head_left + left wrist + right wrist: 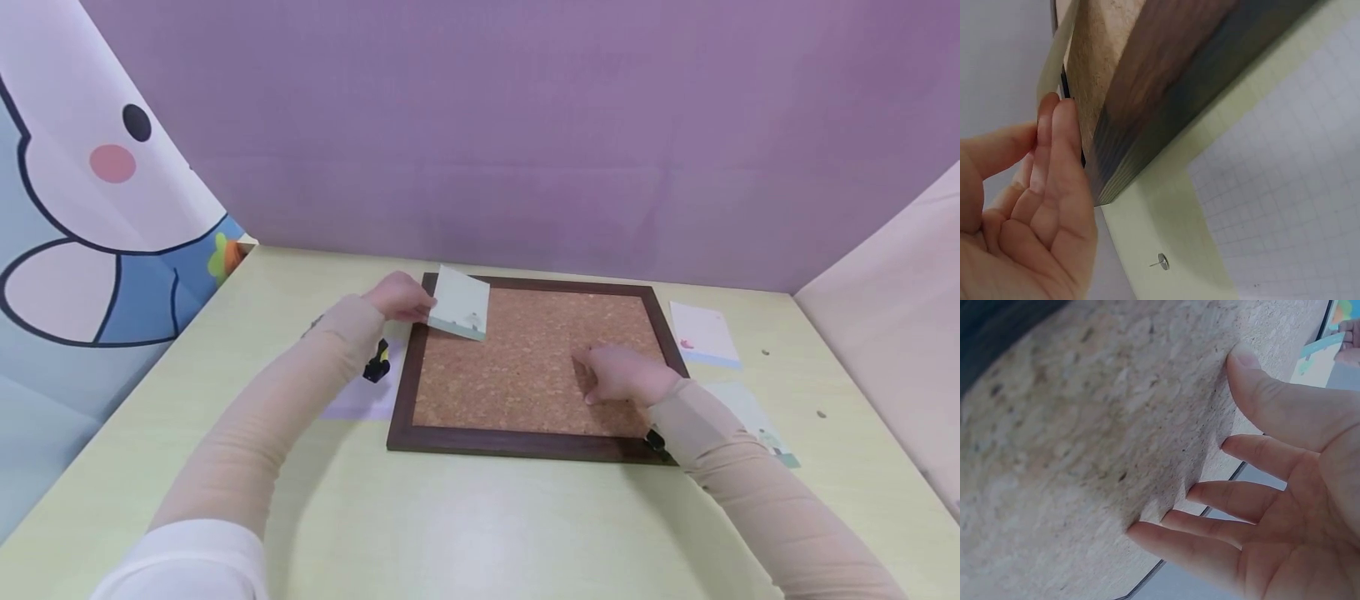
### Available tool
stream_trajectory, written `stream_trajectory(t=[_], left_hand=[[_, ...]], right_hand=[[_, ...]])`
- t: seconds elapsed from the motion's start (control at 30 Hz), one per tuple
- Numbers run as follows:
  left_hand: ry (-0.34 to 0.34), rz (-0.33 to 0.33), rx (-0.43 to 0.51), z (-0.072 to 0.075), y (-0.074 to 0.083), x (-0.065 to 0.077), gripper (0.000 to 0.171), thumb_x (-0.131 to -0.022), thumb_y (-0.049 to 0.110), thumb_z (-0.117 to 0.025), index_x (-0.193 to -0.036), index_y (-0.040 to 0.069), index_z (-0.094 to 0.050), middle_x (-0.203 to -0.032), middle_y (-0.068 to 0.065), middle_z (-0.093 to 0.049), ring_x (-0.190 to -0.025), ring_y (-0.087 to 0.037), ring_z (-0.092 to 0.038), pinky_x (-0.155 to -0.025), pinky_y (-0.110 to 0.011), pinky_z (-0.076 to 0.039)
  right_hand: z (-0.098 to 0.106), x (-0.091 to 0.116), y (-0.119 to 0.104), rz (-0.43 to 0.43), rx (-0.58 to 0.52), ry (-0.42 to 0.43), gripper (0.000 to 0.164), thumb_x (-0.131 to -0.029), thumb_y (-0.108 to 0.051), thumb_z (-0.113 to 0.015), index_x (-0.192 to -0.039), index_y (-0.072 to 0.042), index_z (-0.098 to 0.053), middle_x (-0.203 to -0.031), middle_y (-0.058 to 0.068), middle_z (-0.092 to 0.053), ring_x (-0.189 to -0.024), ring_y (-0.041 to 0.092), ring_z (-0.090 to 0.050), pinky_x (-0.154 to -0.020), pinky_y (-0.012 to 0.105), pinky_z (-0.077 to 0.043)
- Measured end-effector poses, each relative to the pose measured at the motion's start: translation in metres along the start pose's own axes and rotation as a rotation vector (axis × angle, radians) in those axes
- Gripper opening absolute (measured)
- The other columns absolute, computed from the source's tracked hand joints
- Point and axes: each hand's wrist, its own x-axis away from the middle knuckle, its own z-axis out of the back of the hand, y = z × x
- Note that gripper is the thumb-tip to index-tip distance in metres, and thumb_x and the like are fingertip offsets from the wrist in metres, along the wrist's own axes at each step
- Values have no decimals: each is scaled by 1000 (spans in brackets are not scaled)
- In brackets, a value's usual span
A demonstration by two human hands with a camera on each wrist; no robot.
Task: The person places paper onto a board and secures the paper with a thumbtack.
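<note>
A cork board [517,367] with a dark brown wooden frame lies on the pale table. Over its far left corner, my left hand [400,296] pinches a small pale green sheet of note paper [461,302] by its left edge, between thumb and fingers. The left wrist view shows the thumb and fingertips meeting at the paper [1057,59]. My right hand [626,375] is over the right half of the cork, holding nothing. In the right wrist view its fingers [1210,540] are spread and relaxed, fingertips at the cork surface [1085,444]; whether all touch I cannot tell.
Right of the board lie a pink-and-blue note sheet [705,333] and a green-edged one [746,408], partly under my right arm. Two thumbtacks [765,352] sit farther right. A gridded lilac sheet [363,400] lies left, near another thumbtack [1163,261]. A purple curtain [525,150] stands behind.
</note>
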Motion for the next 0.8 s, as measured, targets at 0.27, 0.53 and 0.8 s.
stream_trajectory(t=[0.27,0.53,0.8], left_hand=[[-63,3,-110,-4,-2,-7,15,-92,9,-59,-88,-5,-63,-57,1,-60,-49,-4,-55,-51,-15,-45],[-98,13,-164,-7,-8,-20,21,-93,10,-57,-77,-1,-64,-56,2,-59,-45,-3,-51,-46,-14,-40],[-86,-2,-209,-7,-10,-18,32,-94,11,-54,-62,7,-59,-51,4,-54,-41,-2,-41,-42,-14,-34]], right_hand=[[-1,1,0,-1,2,9,65,-79,-13,-75,-136,2,-45,-124,21,-58,-112,36,-56,-97,49,-44],[0,2,0,-10,-8,10,62,-80,-11,-75,-134,2,-47,-129,24,-54,-117,40,-53,-99,51,-42],[0,0,-1,24,2,29,48,-78,-11,-76,-120,-1,-56,-104,12,-63,-90,25,-60,-83,43,-49]])
